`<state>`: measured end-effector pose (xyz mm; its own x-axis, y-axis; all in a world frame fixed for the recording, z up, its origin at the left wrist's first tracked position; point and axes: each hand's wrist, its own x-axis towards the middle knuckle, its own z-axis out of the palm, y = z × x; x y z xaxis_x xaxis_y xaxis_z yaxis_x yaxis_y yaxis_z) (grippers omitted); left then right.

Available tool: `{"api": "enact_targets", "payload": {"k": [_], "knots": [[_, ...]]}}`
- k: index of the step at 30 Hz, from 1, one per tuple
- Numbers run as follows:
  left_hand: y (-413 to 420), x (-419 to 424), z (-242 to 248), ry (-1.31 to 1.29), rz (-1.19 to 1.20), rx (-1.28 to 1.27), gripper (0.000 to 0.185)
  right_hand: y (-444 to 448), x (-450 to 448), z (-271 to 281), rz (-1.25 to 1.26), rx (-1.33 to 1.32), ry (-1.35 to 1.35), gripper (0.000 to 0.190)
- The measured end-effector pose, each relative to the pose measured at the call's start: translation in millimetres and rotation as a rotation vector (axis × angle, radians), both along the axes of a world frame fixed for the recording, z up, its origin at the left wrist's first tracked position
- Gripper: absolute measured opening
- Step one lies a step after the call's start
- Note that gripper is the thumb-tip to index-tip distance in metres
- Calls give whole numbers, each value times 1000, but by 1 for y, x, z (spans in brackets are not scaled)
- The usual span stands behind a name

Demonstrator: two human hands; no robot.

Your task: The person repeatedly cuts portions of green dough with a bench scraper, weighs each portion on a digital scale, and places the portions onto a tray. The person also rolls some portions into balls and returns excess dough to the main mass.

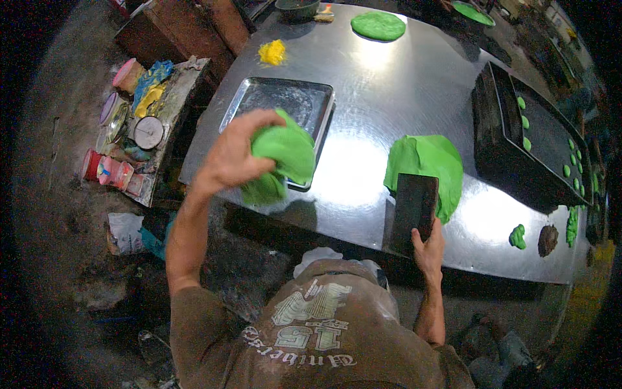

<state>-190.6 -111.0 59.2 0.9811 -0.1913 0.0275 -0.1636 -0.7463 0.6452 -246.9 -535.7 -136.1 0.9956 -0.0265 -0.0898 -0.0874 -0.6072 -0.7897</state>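
Observation:
My left hand point(233, 150) grips a soft piece of bright green dough point(286, 150), blurred by motion, over the near side of a shallow metal tray point(277, 99). Part of the dough hangs below the fingers. On the steel table point(359, 102), a larger mass of green dough point(432, 158) lies in front of my right hand point(428, 248). That hand holds a dark, flat rectangular blade, probably a dough scraper point(415, 209), by its right edge. The blade overlaps the dough's near side in the view; I cannot tell whether it is cutting in.
A yellow lump point(272, 52) and a flat green dough round point(378, 26) lie farther back. Deep dark pans point(500, 131) hold small green pieces at right. Beside them sit a green scrap point(518, 237) and a brown lump point(548, 240). A cluttered side stand point(167, 116) is at left.

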Motion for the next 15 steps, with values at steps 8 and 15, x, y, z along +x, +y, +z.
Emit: {"api": "enact_targets", "payload": {"k": [8,15], "knots": [[96,125,-32,-194,-313,291,68,41,17,-7,37,-36,-106,45],[72,186,-157,307,-159,926,125,43,2,4,-23,15,15,47]]}}
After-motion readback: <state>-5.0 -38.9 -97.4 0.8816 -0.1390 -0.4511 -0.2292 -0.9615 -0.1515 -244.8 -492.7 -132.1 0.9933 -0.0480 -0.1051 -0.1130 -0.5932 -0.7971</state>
